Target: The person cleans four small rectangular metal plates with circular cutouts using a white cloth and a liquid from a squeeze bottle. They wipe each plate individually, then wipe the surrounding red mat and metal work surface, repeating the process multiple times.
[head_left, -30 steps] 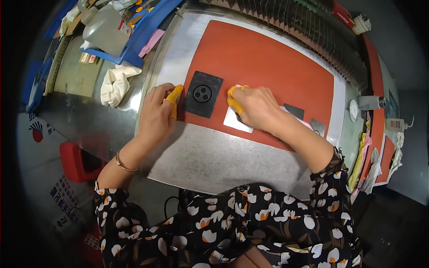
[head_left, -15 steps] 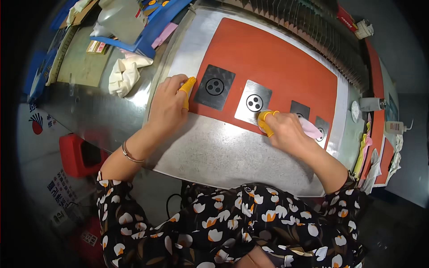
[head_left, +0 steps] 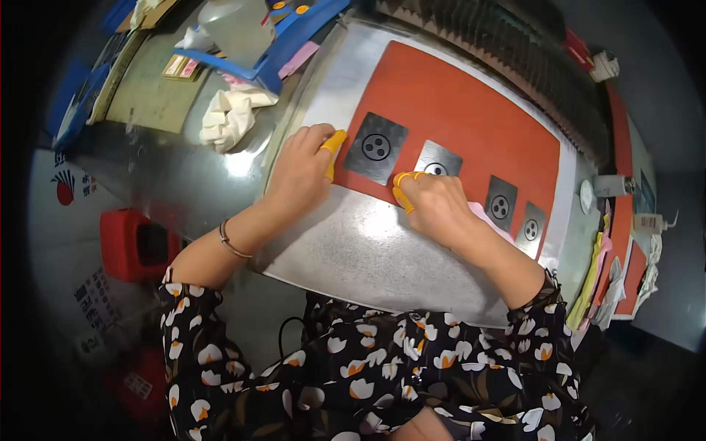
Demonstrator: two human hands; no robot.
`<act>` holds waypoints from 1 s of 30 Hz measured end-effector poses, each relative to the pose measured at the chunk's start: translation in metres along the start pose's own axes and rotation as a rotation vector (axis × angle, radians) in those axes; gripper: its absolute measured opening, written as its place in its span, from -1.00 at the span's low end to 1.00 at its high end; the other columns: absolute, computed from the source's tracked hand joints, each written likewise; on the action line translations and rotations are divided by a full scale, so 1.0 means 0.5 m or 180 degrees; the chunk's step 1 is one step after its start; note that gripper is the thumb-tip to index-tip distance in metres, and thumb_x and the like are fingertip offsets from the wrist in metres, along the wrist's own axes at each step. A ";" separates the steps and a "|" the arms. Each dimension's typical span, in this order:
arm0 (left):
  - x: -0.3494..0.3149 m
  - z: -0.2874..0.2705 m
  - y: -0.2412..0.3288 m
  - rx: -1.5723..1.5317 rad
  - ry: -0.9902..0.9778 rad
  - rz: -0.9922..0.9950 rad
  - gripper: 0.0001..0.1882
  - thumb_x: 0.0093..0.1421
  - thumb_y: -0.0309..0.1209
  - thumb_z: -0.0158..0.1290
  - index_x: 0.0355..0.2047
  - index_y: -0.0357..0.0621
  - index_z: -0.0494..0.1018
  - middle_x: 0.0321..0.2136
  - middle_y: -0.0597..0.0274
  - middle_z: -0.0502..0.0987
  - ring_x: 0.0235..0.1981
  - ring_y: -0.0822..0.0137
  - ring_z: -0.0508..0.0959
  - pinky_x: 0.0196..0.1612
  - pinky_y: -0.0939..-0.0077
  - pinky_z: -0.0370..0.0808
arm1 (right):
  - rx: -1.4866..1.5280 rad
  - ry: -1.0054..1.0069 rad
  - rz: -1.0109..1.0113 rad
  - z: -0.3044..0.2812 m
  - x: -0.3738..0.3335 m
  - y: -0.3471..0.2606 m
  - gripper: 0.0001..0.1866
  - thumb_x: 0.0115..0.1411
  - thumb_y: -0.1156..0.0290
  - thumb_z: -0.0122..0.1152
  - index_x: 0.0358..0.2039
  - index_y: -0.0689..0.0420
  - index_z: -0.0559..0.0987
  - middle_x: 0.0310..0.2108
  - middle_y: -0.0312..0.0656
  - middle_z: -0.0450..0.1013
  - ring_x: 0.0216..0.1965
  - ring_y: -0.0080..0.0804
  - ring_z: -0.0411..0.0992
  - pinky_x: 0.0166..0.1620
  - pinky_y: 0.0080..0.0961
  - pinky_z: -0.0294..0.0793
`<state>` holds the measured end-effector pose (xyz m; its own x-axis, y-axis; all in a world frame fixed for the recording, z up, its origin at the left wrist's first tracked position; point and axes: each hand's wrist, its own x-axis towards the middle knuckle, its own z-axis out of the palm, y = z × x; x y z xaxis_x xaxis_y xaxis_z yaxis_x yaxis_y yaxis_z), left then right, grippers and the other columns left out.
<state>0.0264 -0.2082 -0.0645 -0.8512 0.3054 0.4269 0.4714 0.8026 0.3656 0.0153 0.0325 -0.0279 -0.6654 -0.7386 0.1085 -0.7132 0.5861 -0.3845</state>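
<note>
On the orange-red sheet (head_left: pixel 471 110) lies a row of flat metal plates, each with a ringed three-dot mark. My left hand (head_left: pixel 303 165) rests at the sheet's left edge beside the dark grey plate (head_left: pixel 375 149). Its fingers are slightly bent and apart, and a yellow finger cot covers one digit. Yellow cots also cover fingers of my right hand (head_left: pixel 437 206), which is closed around a pink cloth (head_left: pixel 491 220) at the near edge of the silver plate (head_left: pixel 441 154), hiding its lower part. Farther right lie another dark plate (head_left: pixel 500 202) and a grey plate (head_left: pixel 532 229).
A crumpled white cloth (head_left: pixel 232 117) lies left of the sheet, near a blue tray (head_left: pixel 265 66). Dark ribbed bellows (head_left: pixel 478 55) border the far side. At the right are a pump bottle (head_left: pixel 649 223) and folded cloths (head_left: pixel 592 268).
My right hand has moved left along the silver plate's near edge, taking the pink cloth off the two right plates. My left hand stays by the dark plate; the whole view has shifted slightly.
</note>
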 end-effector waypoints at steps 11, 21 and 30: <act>0.070 -0.018 0.113 -0.0653 -0.0605 0.0455 -0.20 -0.19 -0.32 0.26 0.10 -0.22 0.20 0.13 0.02 0.20 0.14 0.03 0.20 0.18 0.10 0.08 | 0.1664 0.1910 0.2689 -0.342 -0.362 0.080 -0.85 0.11 0.46 0.16 -0.31 0.23 0.50 -0.54 -0.39 0.37 -0.61 -0.74 0.21 -0.56 -0.79 0.12; 0.205 0.057 0.182 -0.0043 -0.1475 0.0923 -0.14 -0.26 -0.19 0.30 0.08 -0.18 0.24 0.11 0.08 0.25 0.21 0.09 0.15 0.27 0.02 -0.12 | -0.0101 0.1998 0.2762 -0.475 -0.552 0.400 -0.81 0.10 0.44 0.11 -0.30 0.26 0.51 -0.51 -0.32 0.41 -0.51 -0.62 0.28 -0.42 -0.63 0.27; 0.220 0.150 0.345 -0.0271 -0.1716 0.0878 -0.12 -0.26 -0.21 0.29 0.10 -0.21 0.22 0.12 0.04 0.23 0.22 0.09 0.12 0.26 -0.01 -0.12 | -0.1594 0.1447 0.2640 -0.530 -0.571 0.554 -0.74 0.09 0.30 0.11 -0.25 0.17 0.53 -0.37 0.02 0.49 -0.31 -0.01 0.45 -0.26 -0.30 0.39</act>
<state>-0.0034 0.0021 -0.0164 -0.6815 0.7304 0.0447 0.6890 0.6199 0.3754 -0.0510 0.4940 0.0777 -0.9300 0.0862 0.3572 0.0590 0.9945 -0.0861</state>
